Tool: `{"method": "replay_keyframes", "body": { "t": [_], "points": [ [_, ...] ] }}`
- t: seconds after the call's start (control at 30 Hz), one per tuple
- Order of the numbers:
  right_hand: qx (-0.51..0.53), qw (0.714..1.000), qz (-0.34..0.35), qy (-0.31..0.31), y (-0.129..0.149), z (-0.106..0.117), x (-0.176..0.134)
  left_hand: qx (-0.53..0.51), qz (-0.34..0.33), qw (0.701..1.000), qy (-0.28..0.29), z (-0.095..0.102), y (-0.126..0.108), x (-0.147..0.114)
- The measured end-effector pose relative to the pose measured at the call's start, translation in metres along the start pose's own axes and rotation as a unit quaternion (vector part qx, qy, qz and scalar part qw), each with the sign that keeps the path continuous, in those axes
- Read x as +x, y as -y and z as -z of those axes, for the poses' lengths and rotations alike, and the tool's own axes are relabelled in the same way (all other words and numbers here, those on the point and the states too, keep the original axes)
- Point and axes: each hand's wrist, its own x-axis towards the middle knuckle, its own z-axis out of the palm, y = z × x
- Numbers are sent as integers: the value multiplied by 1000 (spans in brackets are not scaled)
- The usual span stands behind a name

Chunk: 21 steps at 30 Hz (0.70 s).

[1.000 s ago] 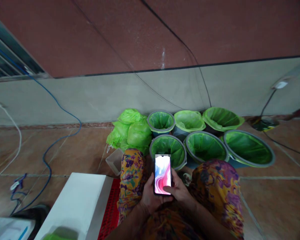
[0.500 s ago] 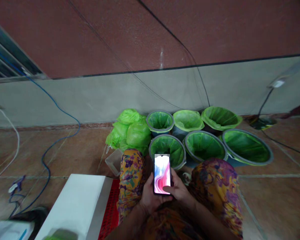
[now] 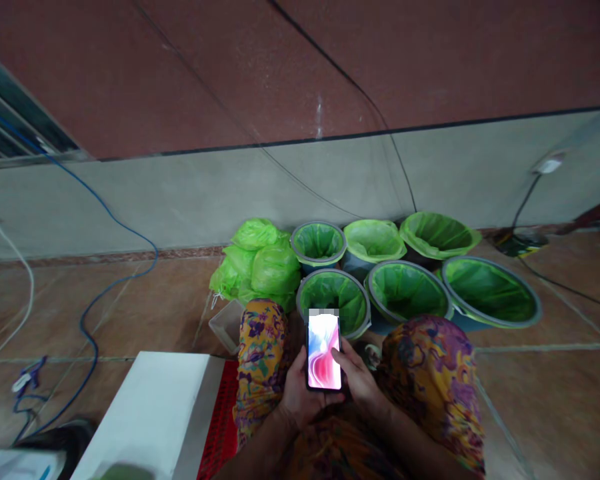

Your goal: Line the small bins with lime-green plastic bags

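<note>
A smartphone [image 3: 324,353] with a lit pink, white and blue screen is held upright between my knees. My left hand [image 3: 303,393] wraps its left side and lower edge from beneath. On the other side, my right hand [image 3: 361,380] grips the right edge, its thumb at the right part of the screen. Just beyond the phone stands a grey-rimmed bin [image 3: 365,328] lined with a green bag, partly hidden by the phone's top.
Several more green-lined bins [image 3: 410,293] stand in two rows by the wall. Bulging green bags [image 3: 275,270] lie piled left of them, near a clear plastic container [image 3: 225,327]. A white box [image 3: 145,407] is at my left; a blue cable [image 3: 93,303] crosses the floor.
My right thumb has moved up from the lower part of the screen to its right side. Both hands keep holding the phone. The view has shifted slightly.
</note>
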Motion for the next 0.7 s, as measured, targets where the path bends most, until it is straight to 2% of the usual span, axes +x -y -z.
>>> {"method": "replay_keyframes", "body": {
  "t": [0.13,0.27,0.43,0.7],
  "points": [
    [16,999,-22,-19,1,0,-1,-12,8,1000,20,0,-1,-1],
    [3,998,-39,-45,1,0,-2,-2,-18,1000,12,-1,1,-4],
    [5,999,-23,-30,5,-2,-3,6,-24,1000,6,-5,2,-6],
    [-15,1000,6,3,-1,3,-2,14,-34,999,-38,-4,1,-5]
  ]
}}
